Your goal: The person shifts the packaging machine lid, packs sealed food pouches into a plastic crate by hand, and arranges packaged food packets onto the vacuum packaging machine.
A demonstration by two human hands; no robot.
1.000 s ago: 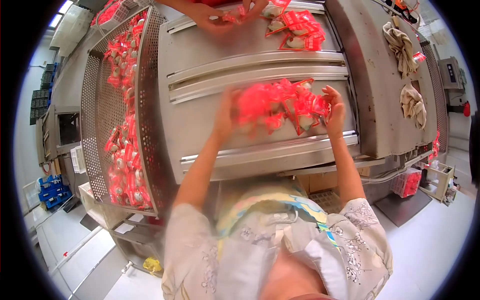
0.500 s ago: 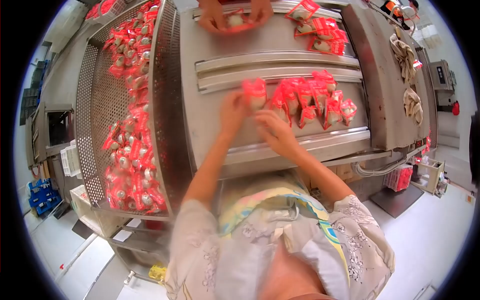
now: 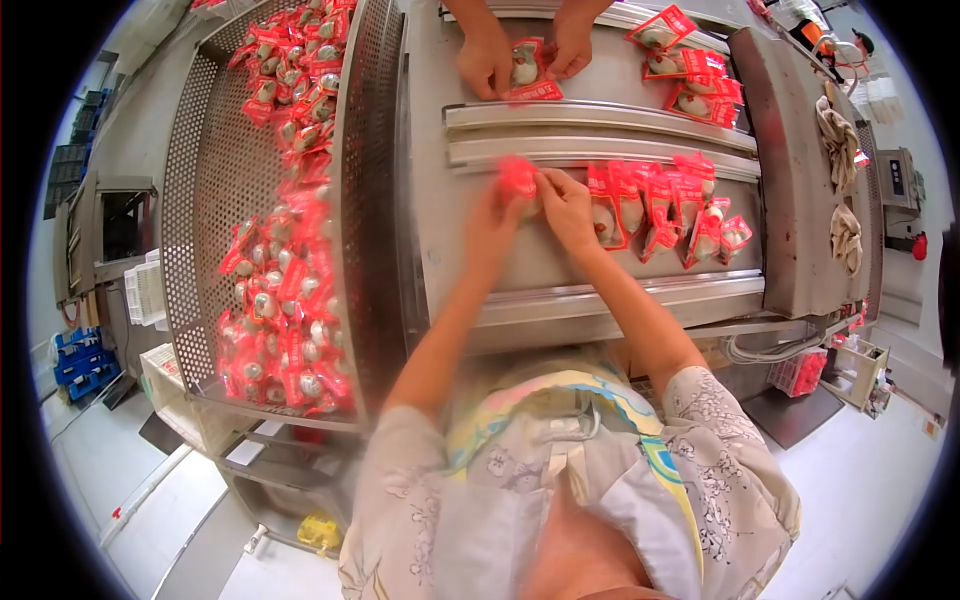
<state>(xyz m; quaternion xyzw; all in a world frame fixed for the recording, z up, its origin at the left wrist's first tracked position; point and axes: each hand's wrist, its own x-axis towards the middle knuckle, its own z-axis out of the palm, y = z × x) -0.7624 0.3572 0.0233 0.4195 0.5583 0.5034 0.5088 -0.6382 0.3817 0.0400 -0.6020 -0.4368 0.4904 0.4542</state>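
perforated bin holds red packets — left hand, right hand both grasping another

Packets: red, clear | bin: grey, dotted holes | cloths: beige

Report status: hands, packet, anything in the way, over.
Left hand, blurred, and right hand at one red packet; grips unclear. Packet row to the right. Co-worker's hands beyond the metal rails, apart from both.

Glossy red plastic — packets, all crinkled.
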